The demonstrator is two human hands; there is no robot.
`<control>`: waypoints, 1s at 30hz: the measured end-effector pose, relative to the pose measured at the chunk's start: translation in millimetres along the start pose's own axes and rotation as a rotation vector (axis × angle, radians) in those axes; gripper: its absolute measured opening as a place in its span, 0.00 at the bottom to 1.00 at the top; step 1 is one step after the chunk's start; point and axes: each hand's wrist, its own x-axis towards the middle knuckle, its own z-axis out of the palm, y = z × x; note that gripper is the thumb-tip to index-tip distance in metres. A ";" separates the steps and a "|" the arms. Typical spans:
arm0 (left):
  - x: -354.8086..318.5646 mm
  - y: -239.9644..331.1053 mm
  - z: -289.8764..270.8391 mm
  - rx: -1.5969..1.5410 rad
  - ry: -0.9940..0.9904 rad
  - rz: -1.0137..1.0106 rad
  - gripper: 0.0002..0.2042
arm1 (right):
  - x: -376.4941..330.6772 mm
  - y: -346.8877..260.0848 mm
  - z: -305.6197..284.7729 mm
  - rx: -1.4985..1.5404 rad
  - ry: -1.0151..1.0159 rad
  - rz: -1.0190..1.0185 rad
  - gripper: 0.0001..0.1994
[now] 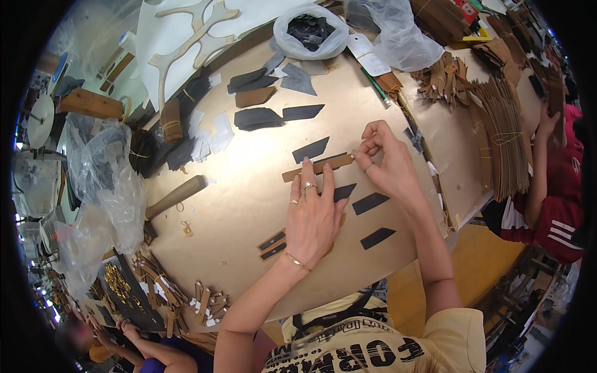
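Note:
A narrow brown leather strip [291,176] with a dark piece along it lies slanted on the table in front of me. My left hand [313,217] is palm down, its fingers stretched out and pressing on the strip. At the strip's right end, my right hand [388,158] has thumb and forefinger pinched together; a small pale bit shows at the tips, too small to name. A slanted black piece [311,150] lies just beyond the strip. More black pieces [370,203] lie right of my left hand, one partly under it. Brown strips with black inlays [272,244] rest beside my left wrist.
Black pieces [258,118] are stacked farther back, near a bag of black scraps [311,31]. A wooden-handled tool [180,196] and white papers [221,135] lie left. Bundled brown strips [504,137] stand right, near a co-worker's arm [540,161]. Another co-worker's hands show lower left.

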 end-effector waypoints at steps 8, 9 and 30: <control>5.7 5.9 3.5 0.091 0.040 0.000 0.26 | -9.8 4.9 10.0 -0.302 0.078 -0.289 0.10; 6.3 6.2 4.4 0.121 0.029 -0.002 0.26 | -17.7 2.9 14.8 -0.399 0.113 -0.354 0.11; -58.8 -30.1 -24.9 -0.319 0.571 -0.195 0.31 | -6.1 -21.9 12.2 -0.185 -0.076 -0.459 0.07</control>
